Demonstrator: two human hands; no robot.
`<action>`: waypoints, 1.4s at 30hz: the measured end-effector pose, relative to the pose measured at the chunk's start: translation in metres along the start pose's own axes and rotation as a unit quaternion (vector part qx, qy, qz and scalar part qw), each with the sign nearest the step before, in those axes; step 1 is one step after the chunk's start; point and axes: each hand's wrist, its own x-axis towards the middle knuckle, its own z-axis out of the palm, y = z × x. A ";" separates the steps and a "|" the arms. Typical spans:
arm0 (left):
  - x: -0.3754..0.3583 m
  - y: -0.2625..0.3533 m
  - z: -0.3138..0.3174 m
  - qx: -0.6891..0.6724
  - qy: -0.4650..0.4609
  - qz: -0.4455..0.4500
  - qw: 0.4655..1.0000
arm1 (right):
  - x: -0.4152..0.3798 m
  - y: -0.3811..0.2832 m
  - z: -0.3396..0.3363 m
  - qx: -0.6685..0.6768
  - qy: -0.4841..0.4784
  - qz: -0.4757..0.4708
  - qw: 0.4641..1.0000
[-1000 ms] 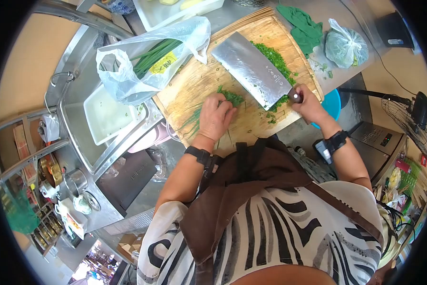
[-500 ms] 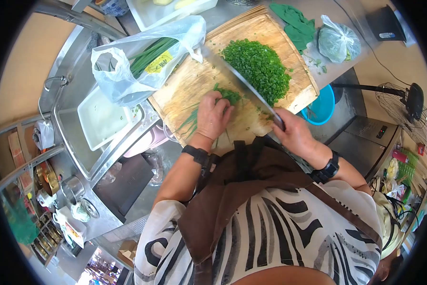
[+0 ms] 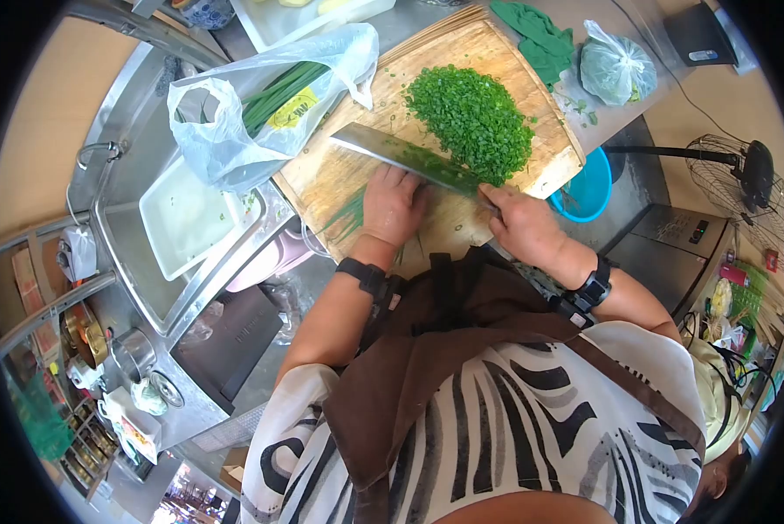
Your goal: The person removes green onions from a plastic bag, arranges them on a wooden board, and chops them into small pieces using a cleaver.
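Observation:
My right hand (image 3: 529, 225) is wrapped round the handle of a cleaver (image 3: 409, 159), its blade slanting up left across the wooden cutting board (image 3: 322, 179). My left hand (image 3: 392, 205) is closed on green onions (image 3: 347, 218) at the board's near side, its fingertips beside the blade. Bits of green stick to the blade. A heap of chopped green onions (image 3: 471, 122) lies on the board beyond the cleaver. To the left, a plastic bag (image 3: 226, 144) holding long green stalks (image 3: 283, 94) overlaps the board's edge.
At the left is a metal sink (image 3: 121, 231) with a white tray (image 3: 178, 218). A green cloth (image 3: 536, 39) and a tied bag of greens (image 3: 617, 70) lie at the upper right. A blue basin (image 3: 588, 188) stands below, near a fan (image 3: 746, 170).
The cleaver has swung down and left, so its blade lies nearer my left hand. My right hand has shifted slightly up and turned. My left fingers are drawn closer together.

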 end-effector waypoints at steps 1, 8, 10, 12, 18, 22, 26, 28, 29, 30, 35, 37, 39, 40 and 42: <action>0.000 0.000 0.001 -0.020 -0.004 -0.017 1.000 | 0.002 0.002 -0.004 -0.001 0.000 0.001 1.000; 0.001 -0.001 0.006 -0.044 -0.028 -0.051 0.997 | -0.012 -0.020 -0.043 0.011 -0.004 0.039 0.999; 0.003 -0.002 0.009 -0.022 -0.016 -0.036 0.999 | -0.018 -0.028 -0.047 -0.011 -0.026 0.033 0.999; 0.004 -0.002 0.010 0.000 -0.002 -0.023 1.000 | -0.021 -0.030 -0.049 -0.026 -0.028 0.029 0.999; 0.004 -0.001 0.012 -0.028 0.006 -0.051 0.998 | 0.001 -0.024 -0.034 -0.059 -0.106 0.055 0.991; 0.002 -0.002 0.011 -0.039 0.001 -0.062 0.997 | 0.037 -0.013 0.007 -0.038 -0.074 0.034 0.996; -0.002 -0.002 0.008 -0.054 -0.002 -0.047 0.997 | 0.035 -0.003 -0.003 -0.016 -0.022 0.018 0.999; 0.000 -0.005 0.010 -0.058 0.020 -0.041 0.997 | 0.025 -0.004 -0.010 -0.035 -0.021 0.027 0.999; -0.004 -0.005 0.011 -0.064 0.027 -0.039 0.997 | 0.017 -0.010 -0.018 -0.036 -0.025 0.027 0.999; -0.007 -0.004 0.012 -0.068 0.026 -0.041 0.997 | 0.009 -0.019 -0.033 -0.043 -0.042 0.038 0.997; -0.004 -0.005 0.015 -0.062 0.041 -0.035 0.997 | -0.010 -0.031 -0.057 -0.082 -0.114 0.055 0.989; -0.004 -0.004 0.013 -0.068 0.041 -0.039 0.996 | 0.001 -0.029 -0.043 -0.104 -0.156 0.082 0.979; -0.007 -0.002 0.013 -0.073 0.040 -0.040 0.996 | 0.025 -0.023 -0.008 -0.080 -0.114 0.060 0.988; -0.008 -0.002 0.012 -0.074 0.030 -0.043 0.996 | 0.035 -0.020 0.003 -0.057 -0.067 0.034 0.996; -0.008 -0.005 0.011 -0.067 0.025 -0.042 0.997 | 0.047 -0.016 0.004 -0.047 -0.053 0.021 0.997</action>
